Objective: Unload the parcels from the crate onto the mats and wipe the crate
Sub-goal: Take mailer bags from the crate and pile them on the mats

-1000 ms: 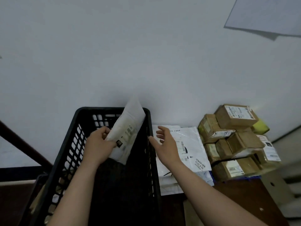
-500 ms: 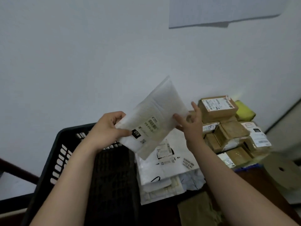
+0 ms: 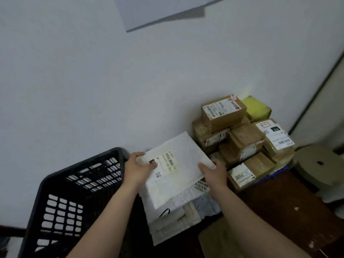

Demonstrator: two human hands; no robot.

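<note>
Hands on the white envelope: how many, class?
2. The left hand grips the white envelope at its left edge, beside the crate; the right hand grips its right edge, near the cardboard boxes.

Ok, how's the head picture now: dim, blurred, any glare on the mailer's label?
Head view: dim, bluish, edges bent by the wide lens; no glare on the white mailer, its large digits legible, fine print soft; crate interior too dark to read.
</note>
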